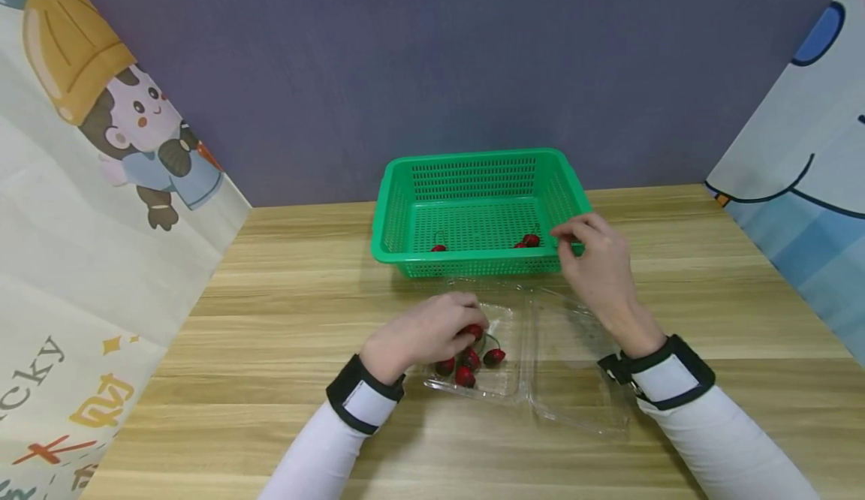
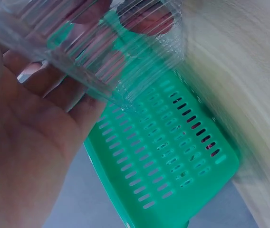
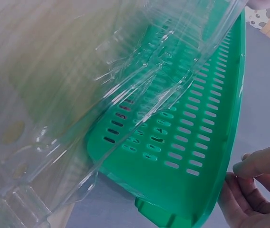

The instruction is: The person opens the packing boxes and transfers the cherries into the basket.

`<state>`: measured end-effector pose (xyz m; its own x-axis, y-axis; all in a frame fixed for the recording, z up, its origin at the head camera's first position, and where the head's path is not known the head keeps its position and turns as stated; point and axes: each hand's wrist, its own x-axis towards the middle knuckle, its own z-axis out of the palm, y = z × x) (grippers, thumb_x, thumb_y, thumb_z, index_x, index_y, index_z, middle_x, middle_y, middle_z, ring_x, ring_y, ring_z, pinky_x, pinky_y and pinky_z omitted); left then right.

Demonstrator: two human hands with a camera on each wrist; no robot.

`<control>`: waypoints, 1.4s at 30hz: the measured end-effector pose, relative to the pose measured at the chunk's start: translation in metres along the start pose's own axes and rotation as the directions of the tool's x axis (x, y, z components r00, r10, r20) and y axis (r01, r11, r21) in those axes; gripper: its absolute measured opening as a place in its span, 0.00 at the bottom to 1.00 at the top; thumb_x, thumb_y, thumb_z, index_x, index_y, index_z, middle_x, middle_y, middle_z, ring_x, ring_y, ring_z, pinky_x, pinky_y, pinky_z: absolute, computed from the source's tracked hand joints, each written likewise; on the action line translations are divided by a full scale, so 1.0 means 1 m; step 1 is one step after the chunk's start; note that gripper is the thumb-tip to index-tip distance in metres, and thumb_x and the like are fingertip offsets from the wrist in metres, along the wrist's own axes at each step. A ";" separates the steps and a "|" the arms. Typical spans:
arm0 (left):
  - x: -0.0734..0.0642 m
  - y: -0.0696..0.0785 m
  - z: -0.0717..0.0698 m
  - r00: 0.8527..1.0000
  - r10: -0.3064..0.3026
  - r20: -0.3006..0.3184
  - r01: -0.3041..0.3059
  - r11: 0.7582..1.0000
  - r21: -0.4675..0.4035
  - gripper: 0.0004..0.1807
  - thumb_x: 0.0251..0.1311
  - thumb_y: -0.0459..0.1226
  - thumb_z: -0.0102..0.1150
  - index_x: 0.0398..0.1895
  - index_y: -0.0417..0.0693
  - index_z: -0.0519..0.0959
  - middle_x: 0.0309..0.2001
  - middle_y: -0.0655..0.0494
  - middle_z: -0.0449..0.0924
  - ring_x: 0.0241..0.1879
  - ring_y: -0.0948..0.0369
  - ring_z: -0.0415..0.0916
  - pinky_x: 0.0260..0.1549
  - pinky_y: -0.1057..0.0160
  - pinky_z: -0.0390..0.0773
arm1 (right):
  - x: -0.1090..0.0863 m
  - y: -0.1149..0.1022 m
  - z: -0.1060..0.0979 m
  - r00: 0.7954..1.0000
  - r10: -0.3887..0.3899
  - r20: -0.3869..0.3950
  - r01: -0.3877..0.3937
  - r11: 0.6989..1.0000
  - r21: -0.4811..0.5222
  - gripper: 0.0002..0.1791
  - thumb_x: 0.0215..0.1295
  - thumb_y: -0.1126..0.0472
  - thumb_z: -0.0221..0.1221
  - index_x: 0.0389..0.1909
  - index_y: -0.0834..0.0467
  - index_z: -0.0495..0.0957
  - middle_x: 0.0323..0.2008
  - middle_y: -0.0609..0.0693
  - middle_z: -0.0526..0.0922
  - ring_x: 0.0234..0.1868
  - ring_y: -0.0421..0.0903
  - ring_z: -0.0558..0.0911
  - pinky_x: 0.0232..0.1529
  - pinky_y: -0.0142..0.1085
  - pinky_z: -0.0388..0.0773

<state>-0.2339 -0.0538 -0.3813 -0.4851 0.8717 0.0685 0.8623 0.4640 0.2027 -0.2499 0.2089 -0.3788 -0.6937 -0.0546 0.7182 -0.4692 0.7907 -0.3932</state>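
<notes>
Fingers point(image 1: 466, 306) of the left hand point(image 1: 429, 327) curl round a cherry point(image 1: 475, 332) among other cherries point(image 1: 465, 376) in a clear plastic box point(image 1: 503, 389), its lid point(image 1: 574, 399) lying open on the table point(image 1: 270, 320). The right hand point(image 1: 596, 260) has thumb and forefinger close together at the green basket point(image 1: 473, 256)'s right front corner, though whether they pinch anything I cannot tell; three cherries point(image 1: 531, 240) lie inside.

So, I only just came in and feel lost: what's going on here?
A person is handling cherries. The left hand is at the cherries in the open clear plastic box. The right hand is at the green basket's right side; I can't tell whether it holds anything. A few cherries lie in the basket.
</notes>
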 end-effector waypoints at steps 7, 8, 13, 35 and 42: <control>0.002 -0.003 0.001 0.998 0.041 -0.046 -0.041 0.999 -0.001 0.07 0.63 0.32 0.62 0.43 0.46 0.84 0.41 0.59 0.75 0.41 0.67 0.74 0.40 0.78 0.70 | -0.001 0.001 0.001 1.000 -0.006 0.004 0.006 1.000 -0.002 0.08 0.56 0.79 0.61 0.33 0.67 0.83 0.35 0.56 0.78 0.34 0.51 0.80 0.34 0.37 0.73; 0.002 -0.003 0.001 0.997 0.048 -0.056 -0.048 0.999 0.002 0.07 0.62 0.32 0.62 0.43 0.45 0.83 0.42 0.59 0.76 0.41 0.66 0.74 0.41 0.77 0.70 | 0.000 0.001 0.001 1.000 -0.007 0.004 0.007 1.000 -0.003 0.08 0.56 0.79 0.61 0.33 0.67 0.83 0.35 0.56 0.78 0.34 0.51 0.80 0.34 0.37 0.73; 0.003 -0.004 0.001 0.992 0.077 -0.100 -0.076 0.997 0.016 0.08 0.60 0.29 0.61 0.42 0.44 0.83 0.43 0.58 0.77 0.43 0.64 0.75 0.44 0.75 0.71 | 0.000 0.000 0.001 1.000 -0.015 0.003 0.015 1.000 0.002 0.08 0.56 0.79 0.61 0.33 0.67 0.83 0.35 0.56 0.78 0.34 0.51 0.80 0.33 0.37 0.73; 0.004 -0.003 -0.003 0.981 0.087 -0.172 -0.088 0.996 -0.001 0.10 0.57 0.27 0.62 0.41 0.42 0.84 0.41 0.56 0.76 0.42 0.62 0.76 0.44 0.73 0.72 | 0.002 -0.010 -0.001 0.996 -0.088 -0.006 0.088 0.996 0.033 0.09 0.52 0.80 0.62 0.31 0.66 0.84 0.33 0.55 0.80 0.33 0.52 0.81 0.32 0.31 0.70; 0.002 -0.004 -0.007 0.976 0.080 -0.204 -0.084 0.996 -0.010 0.10 0.57 0.26 0.61 0.41 0.41 0.84 0.42 0.57 0.76 0.43 0.62 0.75 0.46 0.72 0.71 | 0.000 -0.021 -0.005 0.989 -0.138 0.046 0.136 0.989 0.054 0.09 0.53 0.79 0.63 0.32 0.64 0.84 0.35 0.54 0.79 0.28 0.48 0.77 0.24 0.25 0.59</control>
<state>-0.2389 -0.0551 -0.3748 -0.4336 0.8558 0.2822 0.8986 0.3872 0.2063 -0.2369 0.1952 -0.3678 -0.6462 -0.1913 0.7388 -0.5882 0.7416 -0.3225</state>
